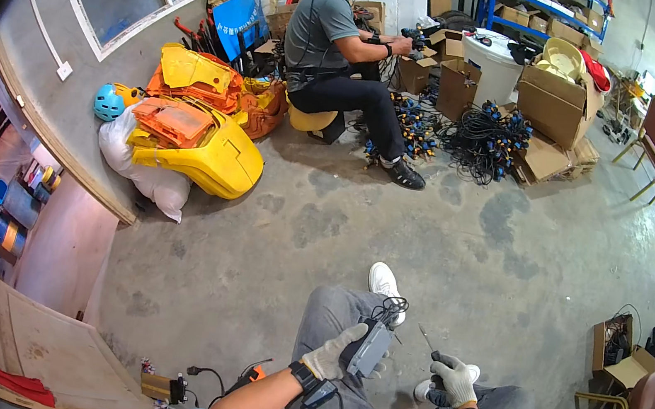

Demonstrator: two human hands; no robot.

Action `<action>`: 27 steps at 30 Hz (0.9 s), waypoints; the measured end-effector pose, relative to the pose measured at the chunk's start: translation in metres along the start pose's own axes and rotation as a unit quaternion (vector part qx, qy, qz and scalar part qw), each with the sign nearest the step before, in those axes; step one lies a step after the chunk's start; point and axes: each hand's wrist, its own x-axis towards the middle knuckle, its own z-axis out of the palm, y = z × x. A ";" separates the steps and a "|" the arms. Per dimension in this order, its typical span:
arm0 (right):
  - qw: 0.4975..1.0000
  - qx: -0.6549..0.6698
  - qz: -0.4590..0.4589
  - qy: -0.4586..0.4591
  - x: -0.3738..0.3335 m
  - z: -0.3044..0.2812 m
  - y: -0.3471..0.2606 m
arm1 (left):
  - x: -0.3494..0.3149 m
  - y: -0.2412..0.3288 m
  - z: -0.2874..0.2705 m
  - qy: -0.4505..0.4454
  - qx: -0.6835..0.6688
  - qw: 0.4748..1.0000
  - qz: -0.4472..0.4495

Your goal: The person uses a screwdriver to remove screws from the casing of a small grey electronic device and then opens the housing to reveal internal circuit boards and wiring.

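Observation:
My gloved left hand (333, 353) is closed round a grey box-shaped device (371, 349), held above my left thigh. A bundle of thin black cable (390, 309) sticks out at its far end. In my gloved right hand (453, 381) is a screwdriver (434, 354), gripped by its dark handle. Its metal shaft points away and to the left, apart from the grey device. Both gloves are whitish, and a dark band sits on each wrist.
Across the floor, a seated person (326, 37) handles something small beside tangled black cables (487, 143). Yellow and orange plastic shells (221, 158) lie at the far left. Cardboard boxes (555, 107) stand at the back right. A chair (638, 407) is near on my right.

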 end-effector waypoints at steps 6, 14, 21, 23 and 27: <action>0.997 -0.054 -0.060 0.016 -0.034 0.001 -0.023 | 0.005 -0.007 -0.007 0.017 0.055 0.998 0.001; 0.995 0.040 -0.086 -0.022 -0.087 -0.013 -0.082 | 0.001 0.003 0.022 0.060 0.032 0.997 0.023; 0.988 0.100 -0.079 -0.087 -0.114 -0.033 -0.085 | 0.007 -0.006 0.005 0.076 0.072 0.994 0.024; 0.986 0.111 -0.063 -0.105 -0.119 -0.035 -0.083 | 0.009 -0.006 0.002 0.078 0.084 0.993 0.031; 0.984 0.115 -0.046 -0.127 -0.130 -0.028 -0.084 | 0.011 -0.008 0.006 0.108 0.106 0.987 0.050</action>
